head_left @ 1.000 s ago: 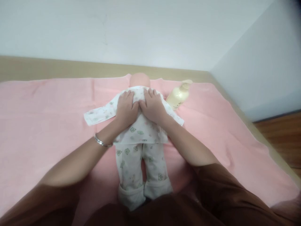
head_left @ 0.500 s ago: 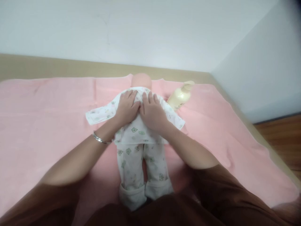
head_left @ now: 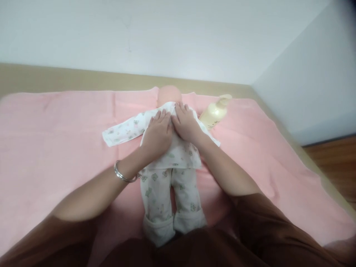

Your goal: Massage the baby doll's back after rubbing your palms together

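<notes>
A baby doll [head_left: 169, 95] lies with its head toward the wall and its legs toward me. It wears a white printed shirt [head_left: 178, 160] and matching trousers [head_left: 157, 189] with turned-up cuffs. My left hand [head_left: 158, 134] lies flat on the upper left of the shirt, fingers stretched toward the doll's head. Beside it, my right hand [head_left: 185, 124] rests a little higher on the shirt, also flat with fingers out. The two hands are close together at the thumbs. A silver bangle [head_left: 124, 173] sits on my left wrist. The doll's face is not visible.
A pale yellow pump bottle [head_left: 213, 114] leans or lies to the right of the doll, by the shirt's right sleeve. A pink cloth [head_left: 61, 148] is spread beneath everything on a tan surface [head_left: 83, 76]. White walls stand behind and at right; brown wooden flooring [head_left: 333, 159] shows at far right.
My left hand has slid down and right on the shirt, showing more of the left sleeve. My right hand has shifted slightly up and right. The view has moved a little.
</notes>
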Available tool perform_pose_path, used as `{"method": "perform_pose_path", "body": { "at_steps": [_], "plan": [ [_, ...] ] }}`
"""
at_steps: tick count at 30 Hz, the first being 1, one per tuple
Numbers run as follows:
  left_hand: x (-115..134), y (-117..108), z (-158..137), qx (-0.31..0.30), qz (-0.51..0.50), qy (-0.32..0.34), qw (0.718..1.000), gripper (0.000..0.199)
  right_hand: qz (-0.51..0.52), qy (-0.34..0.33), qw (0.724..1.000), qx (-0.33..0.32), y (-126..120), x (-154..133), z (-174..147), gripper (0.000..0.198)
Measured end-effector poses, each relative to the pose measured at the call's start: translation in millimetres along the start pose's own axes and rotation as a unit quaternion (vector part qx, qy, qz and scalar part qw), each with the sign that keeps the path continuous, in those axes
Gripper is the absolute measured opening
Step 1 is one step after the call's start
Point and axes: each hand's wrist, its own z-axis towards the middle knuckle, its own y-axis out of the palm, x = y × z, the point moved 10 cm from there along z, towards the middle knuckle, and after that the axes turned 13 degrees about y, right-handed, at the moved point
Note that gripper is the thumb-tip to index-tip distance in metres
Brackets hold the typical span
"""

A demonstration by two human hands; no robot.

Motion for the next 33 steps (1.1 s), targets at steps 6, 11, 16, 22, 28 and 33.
{"method": "perform_pose_path", "body": {
  "at_steps": [6, 11, 16, 22, 28, 33],
  "plan": [
    [-36, -5, 21, -0.005, 0.001, -0.036, 0.999, 0.061, -0.058, -0.029, 0.997, 0.048, -3, -23, -36, 0.061],
    [-56, -6, 28, 0.040, 0.000, -0.022, 0.999, 0.061, -0.053, -0.040, 0.997, 0.028, -2, -36, -51, 0.059],
    [-45, -5, 20, 0.066, 0.031, 0.000, 0.997, 0.059, -0.008, -0.044, 0.999, 0.007, 2, -25, -25, 0.058],
    [-19, 1, 7, 0.030, 0.017, -0.023, 0.999, 0.059, 0.049, -0.020, 0.998, 0.024, 2, -3, 5, 0.061],
    [-21, 0, 10, 0.018, -0.023, -0.039, 0.999, 0.062, -0.006, -0.013, 0.999, 0.029, -1, -3, 1, 0.062],
    [-45, 0, 19, 0.032, -0.040, -0.052, 0.997, 0.066, -0.106, -0.052, 0.992, 0.044, -1, -25, -33, 0.062]
  ]
}}
